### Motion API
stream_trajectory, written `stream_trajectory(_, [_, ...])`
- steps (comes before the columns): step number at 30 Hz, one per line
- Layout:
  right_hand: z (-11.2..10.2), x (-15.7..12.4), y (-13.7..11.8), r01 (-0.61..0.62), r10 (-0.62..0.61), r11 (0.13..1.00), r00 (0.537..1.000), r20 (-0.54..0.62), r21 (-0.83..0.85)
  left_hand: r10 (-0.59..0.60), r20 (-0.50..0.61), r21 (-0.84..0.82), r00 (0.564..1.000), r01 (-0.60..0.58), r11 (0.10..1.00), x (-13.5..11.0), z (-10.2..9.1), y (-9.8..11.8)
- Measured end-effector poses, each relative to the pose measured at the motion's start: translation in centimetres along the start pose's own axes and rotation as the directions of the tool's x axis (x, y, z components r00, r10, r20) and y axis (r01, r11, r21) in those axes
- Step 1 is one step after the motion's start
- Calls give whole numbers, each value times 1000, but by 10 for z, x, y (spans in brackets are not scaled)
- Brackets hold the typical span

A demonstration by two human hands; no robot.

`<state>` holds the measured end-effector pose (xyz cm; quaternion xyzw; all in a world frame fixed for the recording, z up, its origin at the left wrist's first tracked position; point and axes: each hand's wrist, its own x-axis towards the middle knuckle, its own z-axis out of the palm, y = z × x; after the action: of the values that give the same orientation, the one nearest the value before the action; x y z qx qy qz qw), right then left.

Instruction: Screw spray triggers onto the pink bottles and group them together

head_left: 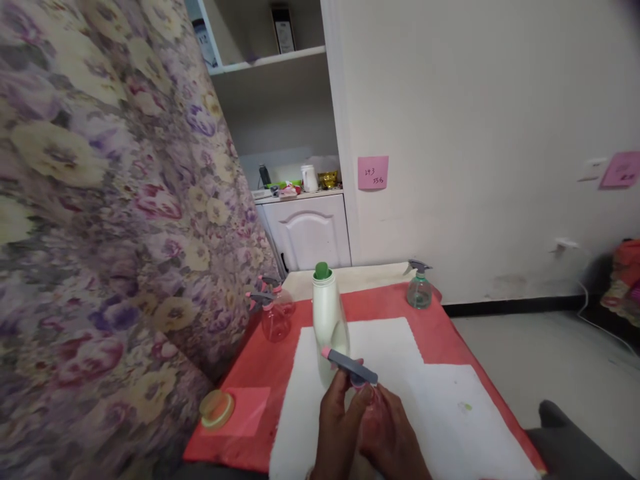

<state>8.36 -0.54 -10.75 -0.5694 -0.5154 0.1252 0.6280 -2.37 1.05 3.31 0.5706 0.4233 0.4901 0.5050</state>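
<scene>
The desk is hemmed along its left edge by a curtain, while its right edge is left open to the floor. Bare sheet is seen right of the hands. A sprayer is held over the near sheet, just before a white bottle. The fingers of the left hand and right hand are closed around its body. The head's long axis is slanted, with the nozzle pointed left and away.

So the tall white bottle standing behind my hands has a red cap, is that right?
No. The head view shows the cap on the tall white bottle is green, not red. It does stand behind your left hand and right hand, which hold a pink spray bottle.
</scene>
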Motion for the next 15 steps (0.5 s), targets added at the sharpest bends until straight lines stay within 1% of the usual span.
stream_trajectory(2, [3, -2, 5, -3, 2, 1000, 999, -38, -8, 14, -18, 35, 1000, -14, 999, 1, -4, 4])
stream_trajectory(6, [3, -2, 6, 41, -40, 999, 999, 12, -23, 46, -75, 85, 996, -40, 996, 3, -12, 16])
stream_trajectory(8, [4, 0, 3, 46, -47, 997, 999, -8, -61, 49, -106, 32, 993, -46, 998, 2, -13, 25])
stream_trajectory(10, [5, 2, -2, 51, -53, 996, 998, -36, -79, 31, -108, -61, 994, -37, 997, -2, -11, 34])
stream_trajectory(12, [5, 4, -6, 60, -62, 996, 998, -26, -59, 20, -108, -148, 994, -36, 988, -7, -7, 43])
stream_trajectory(15, [3, 3, -8, 68, -68, 998, 998, -3, -6, 33, -177, -222, 984, -73, 972, -16, 1, 51])
